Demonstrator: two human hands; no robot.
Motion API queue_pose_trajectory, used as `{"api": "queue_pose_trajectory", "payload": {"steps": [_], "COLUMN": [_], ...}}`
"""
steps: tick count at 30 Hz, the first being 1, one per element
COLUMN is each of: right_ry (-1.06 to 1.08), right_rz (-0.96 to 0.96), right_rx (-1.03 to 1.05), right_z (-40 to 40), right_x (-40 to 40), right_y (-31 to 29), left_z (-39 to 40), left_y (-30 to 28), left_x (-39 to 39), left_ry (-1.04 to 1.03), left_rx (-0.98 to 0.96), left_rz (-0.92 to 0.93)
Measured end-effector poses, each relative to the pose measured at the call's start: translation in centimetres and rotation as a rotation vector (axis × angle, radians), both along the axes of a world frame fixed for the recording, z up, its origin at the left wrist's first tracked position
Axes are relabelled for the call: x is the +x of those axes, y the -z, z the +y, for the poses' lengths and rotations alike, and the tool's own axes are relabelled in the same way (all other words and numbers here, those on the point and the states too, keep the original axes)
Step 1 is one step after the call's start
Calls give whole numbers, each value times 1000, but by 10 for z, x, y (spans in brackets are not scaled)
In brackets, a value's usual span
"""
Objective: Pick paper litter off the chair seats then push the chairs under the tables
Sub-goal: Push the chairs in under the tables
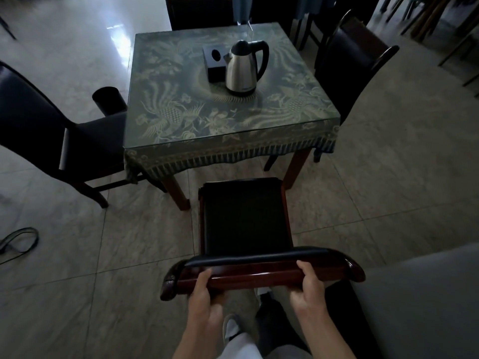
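Note:
A dark wooden chair (246, 218) with a black padded seat stands right in front of me, facing the table (228, 117). Its seat is bare, with no paper on it, and its front edge sits just short of the table's fringe. My left hand (204, 294) grips the chair's top rail left of centre. My right hand (309, 283) grips the same rail right of centre. The table carries a patterned green cloth under glass.
A steel kettle (245, 68) and a black box (213, 60) stand on the table. One chair (59, 130) is pulled out at the left, another chair (350, 68) at the right. A black bin (108, 99) stands by the table's left; a cable (18, 239) lies on the floor.

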State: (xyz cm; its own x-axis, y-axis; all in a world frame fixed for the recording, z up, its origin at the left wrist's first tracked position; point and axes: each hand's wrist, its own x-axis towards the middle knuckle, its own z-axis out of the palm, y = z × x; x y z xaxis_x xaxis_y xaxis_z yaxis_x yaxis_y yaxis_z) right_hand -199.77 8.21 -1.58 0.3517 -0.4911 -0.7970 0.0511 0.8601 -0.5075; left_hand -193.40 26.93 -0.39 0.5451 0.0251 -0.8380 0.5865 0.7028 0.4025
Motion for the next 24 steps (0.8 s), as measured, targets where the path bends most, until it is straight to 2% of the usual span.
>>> {"api": "queue_pose_trajectory", "payload": {"steps": [10,24], "right_ry": [-83,-141], "right_rz": [-24,-52], "right_rx": [-58,-49], "right_z": [-26,-74], "right_x": [19,98], "right_y": [-1,-2], "left_z": [-21,-67], "left_y": [0,3], "left_x": [16,81], "left_ry": [-22,-73], "left_rx": [-4,46], "left_rz": [-9,-52]}}
